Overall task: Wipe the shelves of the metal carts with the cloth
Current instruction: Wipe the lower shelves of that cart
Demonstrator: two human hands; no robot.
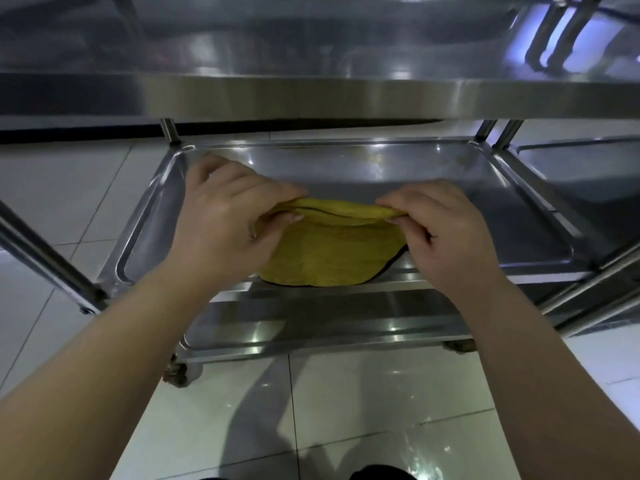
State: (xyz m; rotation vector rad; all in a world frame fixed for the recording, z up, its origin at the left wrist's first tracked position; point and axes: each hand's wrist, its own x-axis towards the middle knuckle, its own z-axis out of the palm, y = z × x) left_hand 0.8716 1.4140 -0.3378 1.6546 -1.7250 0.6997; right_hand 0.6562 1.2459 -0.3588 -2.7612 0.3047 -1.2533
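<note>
A folded yellow cloth (pixel 332 252) hangs over the near part of the middle shelf (pixel 433 188) of a steel cart, its lower edge touching the shelf's front rim. My left hand (pixel 228 220) pinches the cloth's upper fold at its left end. At the right end of that same fold, my right hand (pixel 446 233) pinches it between thumb and fingers. Both hands sit under the cart's top shelf (pixel 311 95), which crosses the upper view.
A lower shelf (pixel 311 327) shows below the middle one, with caster wheels (pixel 180 370) on the white tiled floor (pixel 346 410). A second steel cart (pixel 581 168) stands close at the right. Upright posts (pixel 41 254) flank the shelves.
</note>
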